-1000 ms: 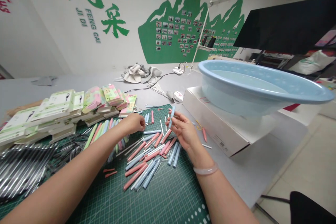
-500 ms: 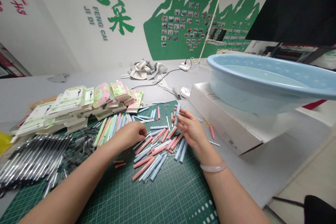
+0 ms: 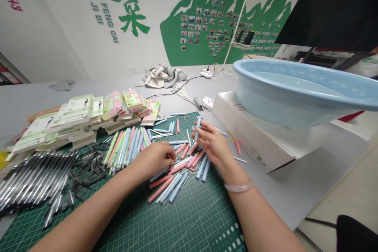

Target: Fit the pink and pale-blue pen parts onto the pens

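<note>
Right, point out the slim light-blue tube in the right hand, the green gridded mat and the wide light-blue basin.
Slim light-blue tube (image 3: 197, 125): head view, upper part.
Green gridded mat (image 3: 180, 224): head view, bare near area.
Wide light-blue basin (image 3: 265, 100): head view, outer wall.

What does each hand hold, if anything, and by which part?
Right hand: a blue tube, below its upper end. Left hand: cannot be told.

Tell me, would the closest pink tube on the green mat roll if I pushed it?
Probably: the pink tube looks slim and rounded. It's likely stiff, since it lies straight. Pushed to the right, it might soon bump into things, because blue tubes lie close by.
</note>
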The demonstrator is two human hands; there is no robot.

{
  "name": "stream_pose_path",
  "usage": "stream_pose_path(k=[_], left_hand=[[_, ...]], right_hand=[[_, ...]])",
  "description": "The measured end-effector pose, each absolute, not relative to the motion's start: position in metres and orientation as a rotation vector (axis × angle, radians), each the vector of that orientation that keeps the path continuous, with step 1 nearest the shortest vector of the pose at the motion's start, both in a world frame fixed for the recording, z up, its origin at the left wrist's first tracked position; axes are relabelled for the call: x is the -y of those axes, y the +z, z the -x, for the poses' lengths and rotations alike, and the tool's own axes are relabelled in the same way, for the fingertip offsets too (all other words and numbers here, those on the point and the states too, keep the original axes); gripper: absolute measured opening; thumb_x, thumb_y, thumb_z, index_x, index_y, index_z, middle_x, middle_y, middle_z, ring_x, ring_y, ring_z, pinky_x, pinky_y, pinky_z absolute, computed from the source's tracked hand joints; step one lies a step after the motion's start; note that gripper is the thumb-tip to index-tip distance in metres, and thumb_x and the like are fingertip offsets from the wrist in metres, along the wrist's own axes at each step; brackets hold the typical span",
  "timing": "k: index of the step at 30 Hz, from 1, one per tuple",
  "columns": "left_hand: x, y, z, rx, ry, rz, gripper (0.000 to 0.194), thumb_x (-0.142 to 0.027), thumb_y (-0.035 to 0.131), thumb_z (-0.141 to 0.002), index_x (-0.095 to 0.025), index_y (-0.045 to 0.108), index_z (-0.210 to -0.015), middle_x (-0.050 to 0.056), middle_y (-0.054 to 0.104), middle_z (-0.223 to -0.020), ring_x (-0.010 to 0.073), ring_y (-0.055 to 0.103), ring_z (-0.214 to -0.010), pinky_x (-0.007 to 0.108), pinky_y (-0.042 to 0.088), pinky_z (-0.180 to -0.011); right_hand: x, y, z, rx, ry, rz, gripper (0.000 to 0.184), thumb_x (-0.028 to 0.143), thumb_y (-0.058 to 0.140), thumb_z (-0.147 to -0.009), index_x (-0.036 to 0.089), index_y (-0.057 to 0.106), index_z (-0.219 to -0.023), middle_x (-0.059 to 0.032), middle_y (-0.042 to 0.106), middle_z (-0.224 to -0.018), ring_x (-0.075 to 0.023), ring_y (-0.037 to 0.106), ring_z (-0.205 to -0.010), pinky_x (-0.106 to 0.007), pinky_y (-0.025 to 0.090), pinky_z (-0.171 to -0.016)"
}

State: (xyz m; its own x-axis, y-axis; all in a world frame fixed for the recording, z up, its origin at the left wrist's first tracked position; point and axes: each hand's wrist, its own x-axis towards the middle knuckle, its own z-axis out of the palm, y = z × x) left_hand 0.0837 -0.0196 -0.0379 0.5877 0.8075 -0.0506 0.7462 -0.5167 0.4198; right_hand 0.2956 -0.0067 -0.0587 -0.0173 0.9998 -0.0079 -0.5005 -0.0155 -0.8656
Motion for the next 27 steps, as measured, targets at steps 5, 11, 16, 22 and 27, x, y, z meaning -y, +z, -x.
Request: stream_pose_path(k=[5, 11, 16, 22, 27], left_hand=[[0.020, -0.047, -0.089, -1.336, 0.180, -2.441, 0.016, -0.015, 0.053, -0.071, -0.022, 0.067, -0.074, 0.002, 0.062, -0.080, 0.0164, 0.055, -0.075, 0.025, 0.038, -0.066], [0.024, -0.041, -0.090, -1.124, 0.243, -2.442, 0.015, -0.019, 0.055, -0.077, -0.024, 0.068, -0.081, 0.000, 0.061, -0.084, 0.0145, 0.056, -0.079, 0.024, 0.039, -0.072], [0.026, -0.042, -0.091, -0.983, 0.193, -2.398, 0.016, -0.021, 0.057, -0.079, -0.026, 0.069, -0.087, -0.001, 0.060, -0.088, 0.0144, 0.055, -0.083, 0.024, 0.039, -0.077], [0.022, -0.033, -0.083, -1.115, 0.206, -2.361, 0.016, -0.025, 0.053, -0.081, -0.024, 0.069, -0.085, 0.001, 0.058, -0.083, 0.0147, 0.054, -0.079, 0.024, 0.038, -0.069], [0.028, -0.028, -0.084, -0.987, 0.138, -2.364, 0.016, -0.020, 0.057, -0.076, -0.026, 0.069, -0.085, -0.001, 0.060, -0.084, 0.0139, 0.054, -0.079, 0.023, 0.038, -0.071]], right_hand=[[0.007, -0.057, -0.295, 0.807, 1.432, 0.815, 0.030, 0.021, 0.073, -0.066, 0.020, 0.068, -0.095, -0.0041, 0.067, -0.087, -0.0153, 0.063, -0.077, -0.029, 0.051, -0.076], [0.009, -0.055, -0.295, 0.792, 1.432, 0.824, 0.029, 0.021, 0.074, -0.065, 0.019, 0.068, -0.094, -0.0041, 0.067, -0.084, -0.0151, 0.063, -0.076, -0.029, 0.051, -0.075], [0.008, -0.056, -0.296, 0.810, 1.430, 0.819, 0.029, 0.022, 0.074, -0.066, 0.019, 0.068, -0.094, -0.0033, 0.067, -0.084, -0.0142, 0.063, -0.074, -0.027, 0.051, -0.073], [0.008, -0.055, -0.295, 0.789, 1.431, 0.820, 0.029, 0.021, 0.074, -0.064, 0.019, 0.068, -0.092, -0.0033, 0.067, -0.083, -0.0147, 0.063, -0.075, -0.030, 0.051, -0.075], [0.009, -0.055, -0.296, 0.801, 1.431, 0.821, 0.028, 0.021, 0.074, -0.066, 0.019, 0.068, -0.093, -0.0034, 0.067, -0.083, -0.0148, 0.063, -0.075, -0.030, 0.050, -0.075]])
